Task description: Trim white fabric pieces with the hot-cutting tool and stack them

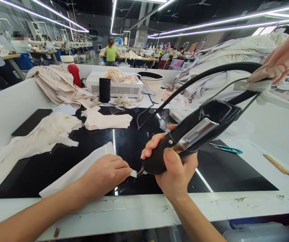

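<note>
My left hand pinches the narrow end of a pale fabric strip, which lies slantwise across the glossy black board. My right hand is wrapped round a black corded hand tool with a silver lever along its side. The tool's thin metal tip points down and left, right beside the strip's end by my left fingers; whether they touch I cannot tell. Its thick black cable arcs over the table. At the upper right, another person's hand is at the cable and some clear plastic.
Beyond the strip lie a stack of pale fabric pieces and a fabric heap. A phone leans on a white vented box. Teal-handled scissors lie right, near a yellow-handled tool. A large garment pile stands behind.
</note>
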### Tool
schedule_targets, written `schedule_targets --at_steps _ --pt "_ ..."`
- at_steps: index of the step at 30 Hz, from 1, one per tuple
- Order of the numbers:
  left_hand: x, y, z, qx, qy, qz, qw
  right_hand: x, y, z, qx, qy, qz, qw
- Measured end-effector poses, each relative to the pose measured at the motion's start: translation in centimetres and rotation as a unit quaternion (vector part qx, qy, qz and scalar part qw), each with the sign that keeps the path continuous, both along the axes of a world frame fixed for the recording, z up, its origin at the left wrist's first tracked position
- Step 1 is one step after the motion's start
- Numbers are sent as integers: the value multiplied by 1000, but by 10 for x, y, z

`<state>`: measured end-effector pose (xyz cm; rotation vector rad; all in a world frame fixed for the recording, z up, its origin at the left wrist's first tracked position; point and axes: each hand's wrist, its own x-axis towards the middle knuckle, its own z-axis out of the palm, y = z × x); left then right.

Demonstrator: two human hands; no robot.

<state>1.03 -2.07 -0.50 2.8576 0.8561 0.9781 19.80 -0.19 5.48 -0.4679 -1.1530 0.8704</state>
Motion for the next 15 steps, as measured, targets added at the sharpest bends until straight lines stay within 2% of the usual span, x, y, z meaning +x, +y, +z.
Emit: schedule_targets --at_steps 5,15 --pt "-6 0 5 -26 -20 9 999 5 -1 1 -7 -12 -20 1000" --pt "-10 2 3 -51 -2 21 998 9 -2 2 -11 -12 -32 999"
